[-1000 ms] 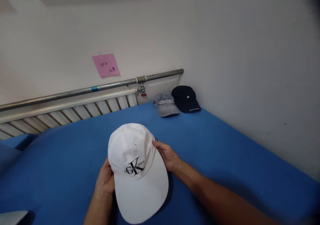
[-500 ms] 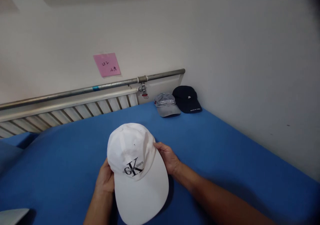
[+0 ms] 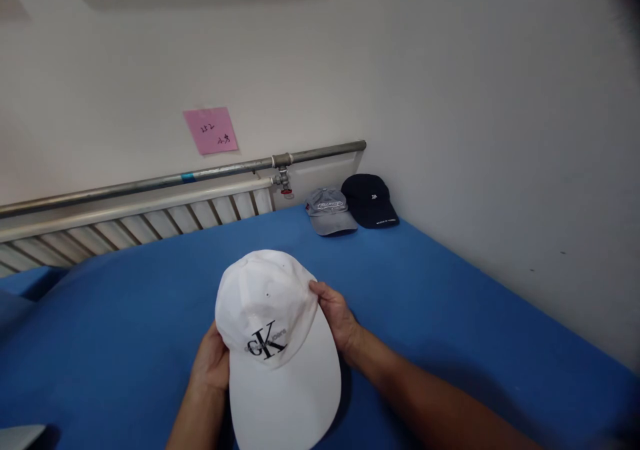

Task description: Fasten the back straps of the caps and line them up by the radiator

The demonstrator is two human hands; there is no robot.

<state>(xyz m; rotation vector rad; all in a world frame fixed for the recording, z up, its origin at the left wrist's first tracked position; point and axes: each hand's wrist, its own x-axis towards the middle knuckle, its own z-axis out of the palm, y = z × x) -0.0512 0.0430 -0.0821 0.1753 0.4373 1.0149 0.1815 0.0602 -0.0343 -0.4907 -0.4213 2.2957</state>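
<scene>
I hold a white baseball cap (image 3: 273, 330) with a black "CK" logo over the blue bed surface (image 3: 425, 283), its brim pointing toward me. My left hand (image 3: 213, 363) grips the cap's left side from beneath, with most of its fingers hidden under the crown. My right hand (image 3: 337, 317) holds the right side, thumb on the crown's edge. Both hands are closed on the cap.
A grey cap (image 3: 330, 210) and a dark navy cap (image 3: 371, 200) lie side by side in the far corner of the bed. A radiator (image 3: 140, 220) with a metal pipe (image 3: 225, 169) runs along the wall. A pink note (image 3: 210, 130) sticks to the wall. A pale object (image 3: 20, 435) shows at the bottom left.
The white cap has turned slightly in my hands and shifted a little toward me. The view has barely drifted.
</scene>
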